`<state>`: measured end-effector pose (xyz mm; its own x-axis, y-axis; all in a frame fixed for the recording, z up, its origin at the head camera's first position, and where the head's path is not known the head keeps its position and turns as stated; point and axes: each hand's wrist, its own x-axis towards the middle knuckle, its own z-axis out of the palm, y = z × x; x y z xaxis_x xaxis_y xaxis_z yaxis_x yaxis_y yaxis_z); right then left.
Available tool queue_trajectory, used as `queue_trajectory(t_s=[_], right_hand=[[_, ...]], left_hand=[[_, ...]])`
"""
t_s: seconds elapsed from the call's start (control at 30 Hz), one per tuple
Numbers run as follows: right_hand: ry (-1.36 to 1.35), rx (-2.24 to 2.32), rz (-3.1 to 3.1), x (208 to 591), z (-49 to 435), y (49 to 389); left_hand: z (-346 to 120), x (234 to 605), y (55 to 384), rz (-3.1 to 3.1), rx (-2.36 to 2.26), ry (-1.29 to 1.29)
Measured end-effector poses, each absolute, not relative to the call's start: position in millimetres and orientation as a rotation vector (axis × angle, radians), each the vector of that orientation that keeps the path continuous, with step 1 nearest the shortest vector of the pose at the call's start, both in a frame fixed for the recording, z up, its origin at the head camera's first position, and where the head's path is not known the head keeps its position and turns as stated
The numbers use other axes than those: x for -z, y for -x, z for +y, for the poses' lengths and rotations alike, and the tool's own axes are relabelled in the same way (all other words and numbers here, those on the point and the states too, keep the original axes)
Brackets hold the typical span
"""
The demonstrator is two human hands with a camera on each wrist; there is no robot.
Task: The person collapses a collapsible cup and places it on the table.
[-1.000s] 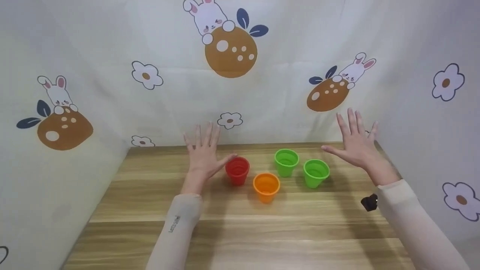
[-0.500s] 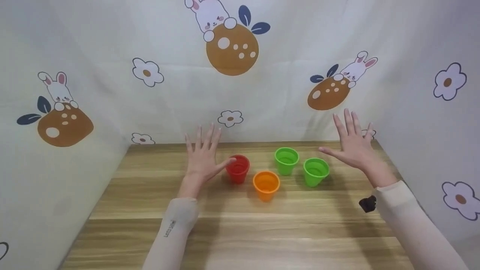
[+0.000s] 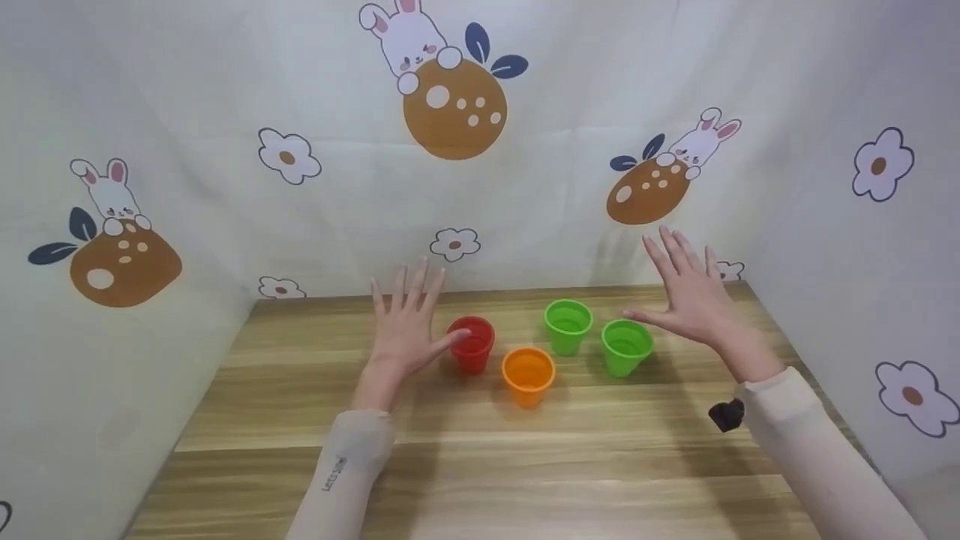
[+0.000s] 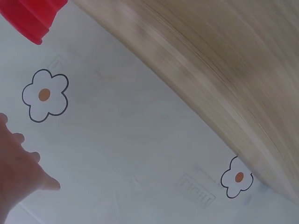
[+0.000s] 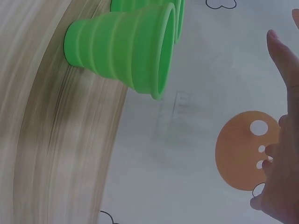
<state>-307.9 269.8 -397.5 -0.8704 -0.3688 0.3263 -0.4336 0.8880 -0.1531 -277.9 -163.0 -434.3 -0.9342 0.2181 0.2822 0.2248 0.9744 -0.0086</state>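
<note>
Upright on the wooden table stand a red cup [image 3: 472, 352], an orange cup [image 3: 529, 379] and two green cups, the farther green cup [image 3: 568, 330] and the nearer green cup [image 3: 627, 349]. My left hand [image 3: 405, 334] hovers with fingers spread, its thumb overlapping the red cup in the head view. The red cup [image 4: 32, 16] shows in a corner of the left wrist view. To the right of the green cups, my right hand [image 3: 694, 300] is raised with spread fingers and holds nothing. In the right wrist view the nearer green cup [image 5: 119, 49] partly hides the other.
A pale cloth [image 3: 360, 210] printed with rabbits, oranges and flowers hangs behind and at both sides of the table [image 3: 300, 420]. A small black object [image 3: 726, 415] shows beside the right sleeve.
My right hand has moved left, nearer the green cups, and my left thumb now overlaps more of the red cup. The cups stay in place; the head view has shifted slightly.
</note>
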Motion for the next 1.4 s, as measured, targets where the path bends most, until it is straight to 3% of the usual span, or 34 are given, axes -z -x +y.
queue_trajectory(t_s=[0.87, 1.4], right_hand=[[-0.823, -0.431, -2.659, 416, 253, 291], [-0.899, -0.69, -2.607, 432, 226, 266]], left_hand=[[-159, 440, 258, -2.722, 0.196, 0.648], [-146, 445, 231, -2.641, 0.592, 0.863]])
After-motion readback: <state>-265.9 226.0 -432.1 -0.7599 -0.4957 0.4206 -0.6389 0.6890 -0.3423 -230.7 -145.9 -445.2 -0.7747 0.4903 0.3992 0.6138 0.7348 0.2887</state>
